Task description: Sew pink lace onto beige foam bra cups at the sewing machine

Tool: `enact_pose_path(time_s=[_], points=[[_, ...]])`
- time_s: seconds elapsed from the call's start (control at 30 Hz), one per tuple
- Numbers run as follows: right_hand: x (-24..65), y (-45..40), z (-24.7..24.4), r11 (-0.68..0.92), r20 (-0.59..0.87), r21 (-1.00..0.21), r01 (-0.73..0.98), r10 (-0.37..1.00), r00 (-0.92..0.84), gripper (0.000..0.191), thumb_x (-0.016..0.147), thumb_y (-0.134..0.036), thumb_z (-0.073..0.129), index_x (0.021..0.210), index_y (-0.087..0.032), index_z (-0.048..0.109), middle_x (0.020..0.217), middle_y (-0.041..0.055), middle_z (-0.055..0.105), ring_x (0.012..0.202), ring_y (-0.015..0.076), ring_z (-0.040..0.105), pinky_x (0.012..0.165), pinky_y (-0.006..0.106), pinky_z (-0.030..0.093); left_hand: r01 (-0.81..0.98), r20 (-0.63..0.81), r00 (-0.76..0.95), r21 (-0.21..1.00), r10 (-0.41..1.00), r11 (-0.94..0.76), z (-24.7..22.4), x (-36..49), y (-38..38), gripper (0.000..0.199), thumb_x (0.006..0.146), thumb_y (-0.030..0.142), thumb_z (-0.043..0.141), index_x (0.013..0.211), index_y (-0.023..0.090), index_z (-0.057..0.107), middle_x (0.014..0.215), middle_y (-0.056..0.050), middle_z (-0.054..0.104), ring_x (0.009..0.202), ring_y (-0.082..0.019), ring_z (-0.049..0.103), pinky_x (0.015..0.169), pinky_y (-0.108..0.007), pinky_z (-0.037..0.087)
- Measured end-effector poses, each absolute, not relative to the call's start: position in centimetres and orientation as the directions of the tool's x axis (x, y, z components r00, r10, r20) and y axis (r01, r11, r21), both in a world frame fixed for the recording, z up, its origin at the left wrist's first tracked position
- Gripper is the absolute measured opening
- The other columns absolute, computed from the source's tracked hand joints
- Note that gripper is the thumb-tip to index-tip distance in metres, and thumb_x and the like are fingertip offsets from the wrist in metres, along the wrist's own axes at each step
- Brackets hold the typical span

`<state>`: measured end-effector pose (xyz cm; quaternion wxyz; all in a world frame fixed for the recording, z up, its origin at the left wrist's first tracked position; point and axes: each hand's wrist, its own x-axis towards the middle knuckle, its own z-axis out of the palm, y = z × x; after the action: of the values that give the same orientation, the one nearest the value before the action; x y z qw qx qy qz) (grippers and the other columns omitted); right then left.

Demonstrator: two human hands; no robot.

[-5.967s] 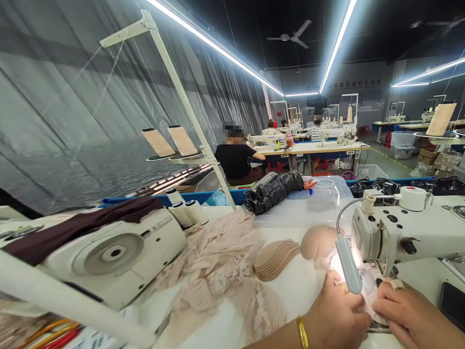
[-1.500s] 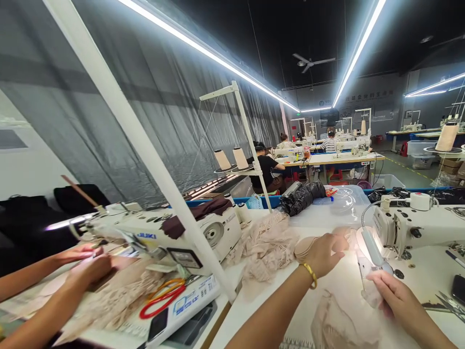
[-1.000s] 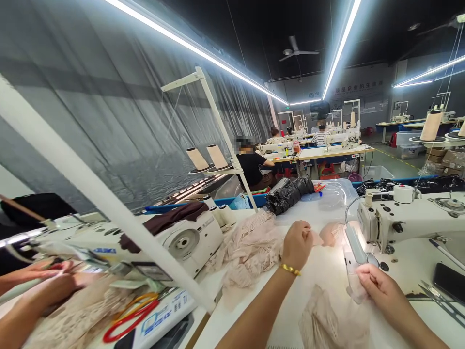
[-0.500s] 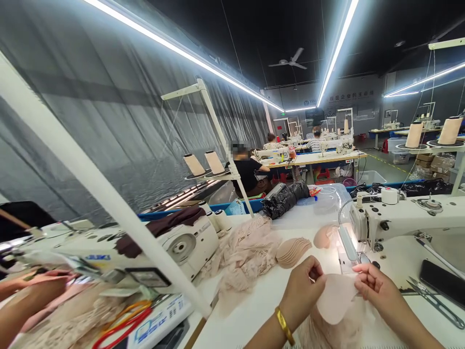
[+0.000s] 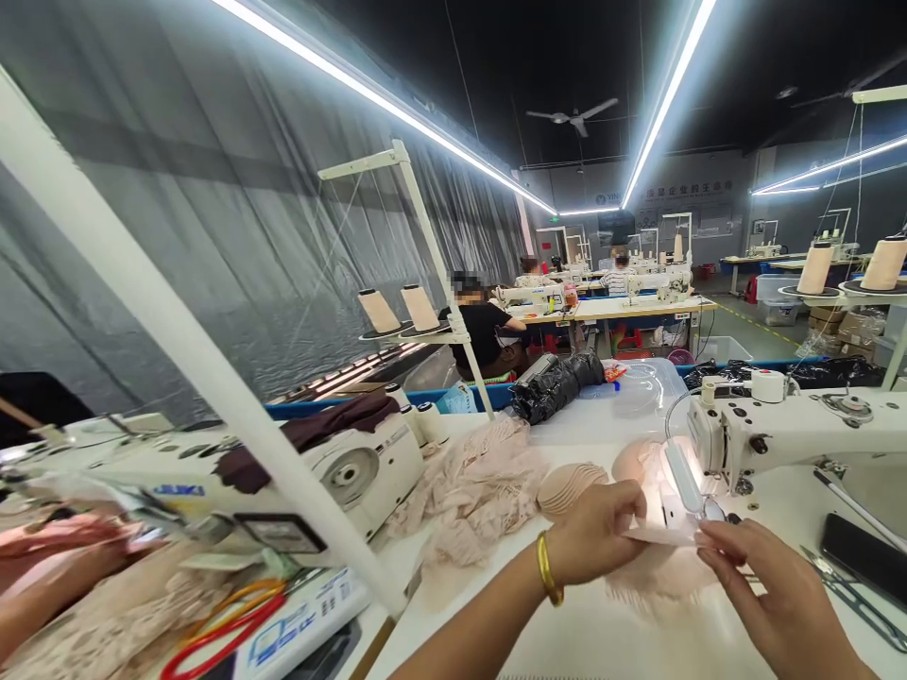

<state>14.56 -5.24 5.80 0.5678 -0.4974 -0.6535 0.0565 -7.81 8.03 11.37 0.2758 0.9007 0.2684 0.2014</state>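
My left hand [image 5: 599,534], with a gold bracelet at the wrist, pinches the left end of a pale pink bra cup pad [image 5: 662,535]. The fingertips of my right hand [image 5: 769,581] grip its other end. Held nearly edge-on, the pad spans the gap between my hands, just in front of the lit needle area of a white sewing machine [image 5: 786,430]. Under it, sheer pink fabric [image 5: 662,576] lies on the tabletop. Beyond my left hand sits a stack of beige bra cups [image 5: 567,486], and another cup [image 5: 630,460] lies beside the machine.
Crumpled pink lace [image 5: 482,501] lies left of the stack. Thread snips [image 5: 861,595] and a black phone [image 5: 864,552] are at the right. A white thread-stand pole [image 5: 213,349] crosses the left side, where a co-worker's arm [image 5: 63,586] works at a neighbouring machine [image 5: 354,472].
The bra cup pad has tipped from hanging face-on to nearly edge-on and come closer to the machine's needle area. Both my hands have turned with it, still gripping it.
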Motion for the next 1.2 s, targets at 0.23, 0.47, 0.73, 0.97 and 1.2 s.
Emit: enact_pose_path(time_s=[0.23,0.47,0.73,0.97,1.2], points=[[15.1,-1.7,1.9,0.525,0.571,-0.478,0.704,0.795,-0.205,0.029,0.105,-0.022,0.052,0.103,-0.032,0.078,0.097,0.0031,0.080,0.085,0.0228,0.073,0.075,0.034,0.057,0.404,0.363,0.830,0.129,0.423,-0.905,8.4,-9.8,6.5,0.014,0.100,0.031,0.063,0.089,0.023,0.061,0.086,-0.005,0.067,0.084,-0.025,0.060,0.092,-0.043,0.043],[19.8,-0.1,0.1,0.525,0.406,-0.437,0.730,0.840,-0.361,0.029,0.107,-0.019,0.049,0.096,-0.032,0.073,0.095,-0.0022,0.077,0.086,0.0190,0.070,0.075,0.028,0.054,0.184,0.217,0.963,-0.084,0.162,-0.979,4.8,-4.1,7.2,0.013,0.091,0.016,0.071,0.096,0.019,0.059,0.094,-0.003,0.071,0.084,-0.020,0.063,0.080,-0.036,0.045],[22.2,-0.7,-0.7,0.550,0.336,-0.273,0.789,0.823,-0.458,0.042,0.100,-0.002,0.043,0.124,-0.028,0.067,0.118,0.0075,0.072,0.105,0.0252,0.066,0.089,0.039,0.056,0.286,0.450,0.872,-0.153,0.191,-0.946,1.5,-1.3,8.0,0.024,0.086,0.014,0.071,0.075,0.020,0.051,0.081,-0.002,0.060,0.074,-0.019,0.054,0.064,-0.035,0.033],[21.9,-0.8,-0.4,0.476,0.217,-0.224,0.850,0.875,-0.433,0.043,0.102,-0.005,0.039,0.128,-0.030,0.063,0.113,0.0070,0.070,0.096,0.0266,0.067,0.079,0.040,0.057,0.329,0.565,0.798,-0.119,0.209,-0.937,1.3,-1.2,7.3,0.025,0.087,0.012,0.067,0.075,0.020,0.047,0.075,0.000,0.054,0.069,-0.018,0.045,0.070,-0.035,0.034],[21.8,-0.6,-1.4,0.452,0.349,-0.175,0.874,0.859,-0.374,0.048,0.096,-0.005,0.045,0.131,-0.032,0.065,0.108,0.0056,0.071,0.086,0.0245,0.068,0.070,0.035,0.055,0.373,0.618,0.745,-0.075,0.250,-0.925,0.3,-0.4,7.3,0.026,0.092,0.011,0.062,0.074,0.020,0.046,0.076,-0.001,0.056,0.072,-0.018,0.048,0.073,-0.035,0.035]])
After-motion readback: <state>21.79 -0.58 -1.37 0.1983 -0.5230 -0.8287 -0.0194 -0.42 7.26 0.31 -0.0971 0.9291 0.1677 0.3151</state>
